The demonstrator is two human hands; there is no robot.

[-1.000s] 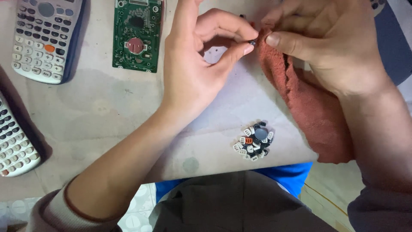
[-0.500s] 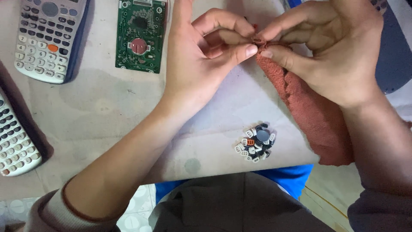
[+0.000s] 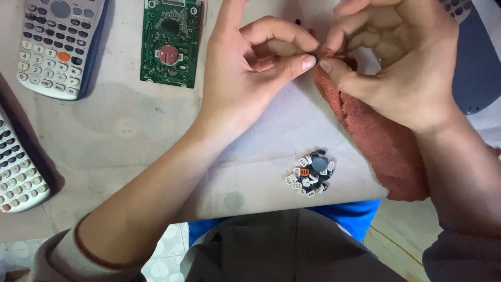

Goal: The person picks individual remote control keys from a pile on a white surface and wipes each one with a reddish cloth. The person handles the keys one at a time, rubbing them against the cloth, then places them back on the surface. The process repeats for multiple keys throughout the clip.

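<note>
Together, both hands' grip (image 3: 317, 58) clenched on the reddish cloth's (image 3: 376, 136) upper end.

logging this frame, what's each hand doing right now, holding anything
Left hand: closed in a pinch grip on something tiny; what it is cannot be told.
Right hand: pinching the reddish-brown cloth at its top edge.

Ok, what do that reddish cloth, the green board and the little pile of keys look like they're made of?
Cloth: looks like terry towelling, fuzzy matte nap. Green board: printed circuit board, glossy green coating, metal coin cell. Pile of keys: seemingly hard plastic, white, dark and one orange. Both hands pinch at the cloth's top end.
</note>
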